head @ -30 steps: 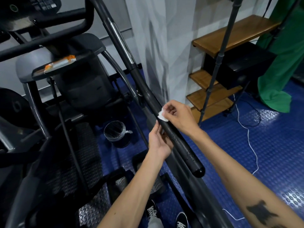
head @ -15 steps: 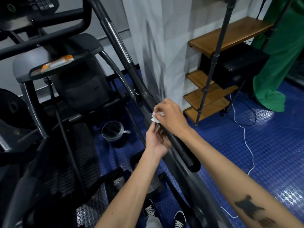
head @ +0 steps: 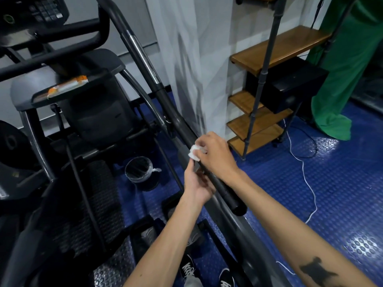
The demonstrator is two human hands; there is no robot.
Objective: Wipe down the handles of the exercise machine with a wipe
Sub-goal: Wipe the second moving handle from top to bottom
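A long black handle (head: 224, 190) of the exercise machine slants from the upper left down to its capped end at centre right. My right hand (head: 215, 156) lies over the top of the handle and holds a crumpled white wipe (head: 193, 152) against it. My left hand (head: 195, 184) reaches up from below and its fingers curl around the handle's underside, just below the wipe. Part of the wipe is hidden under my right fingers.
A small black bin (head: 139, 169) with a clear liner stands on the blue studded floor left of my hands. An orange-and-white wipes pack (head: 67, 86) lies on the machine's tray. Wooden shelves (head: 261, 123), a tripod pole (head: 262, 79), a white cable (head: 306, 175) and a green cloth (head: 344, 65) fill the right.
My right hand has slid the wipe a little up the handle, away from the capped end. My left hand stayed under the bar.
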